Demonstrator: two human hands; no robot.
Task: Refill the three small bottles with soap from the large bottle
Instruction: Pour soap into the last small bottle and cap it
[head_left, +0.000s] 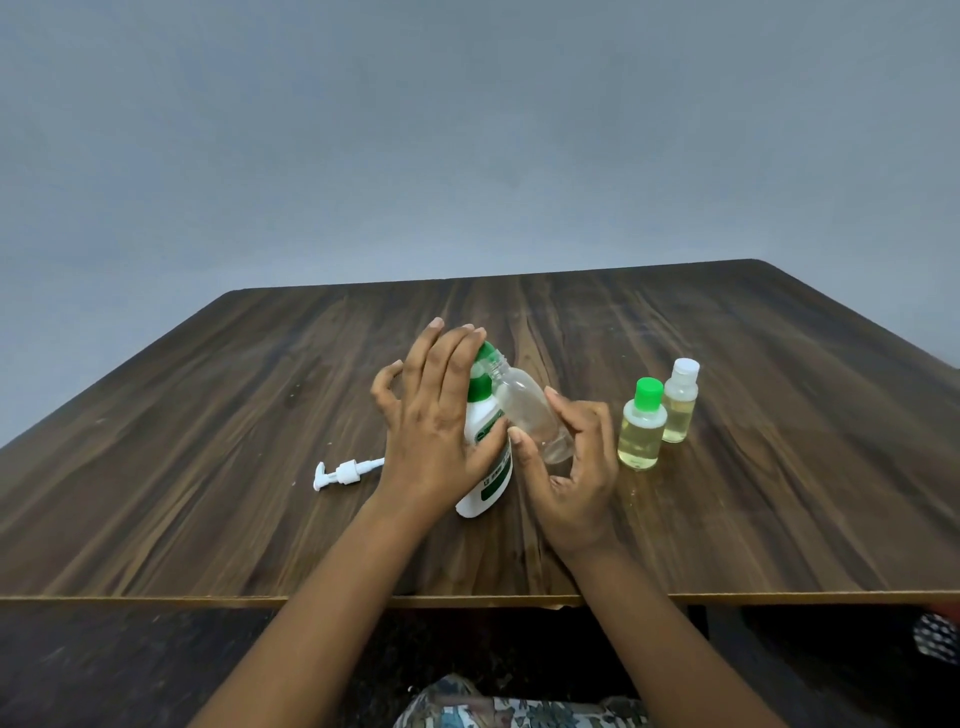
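Large bottle (480, 488), in my left hand (431, 431): white body, green shoulder, green label print. Clear small bottle (524, 410), in my right hand (576, 478): colourless. Green-capped small bottle (641, 431) and white-capped small bottle (679, 410): pale yellow contents. Pump (343, 473): white. Table (727, 493): dark brown, streaked wood grain.

Left hand (431, 415), right hand (576, 467): both bare. Forearms (311, 597) bare down to the bottom of frame. Lap shows printed fabric (519, 709), whitish ground with teal and brown patches; print too cropped to read.
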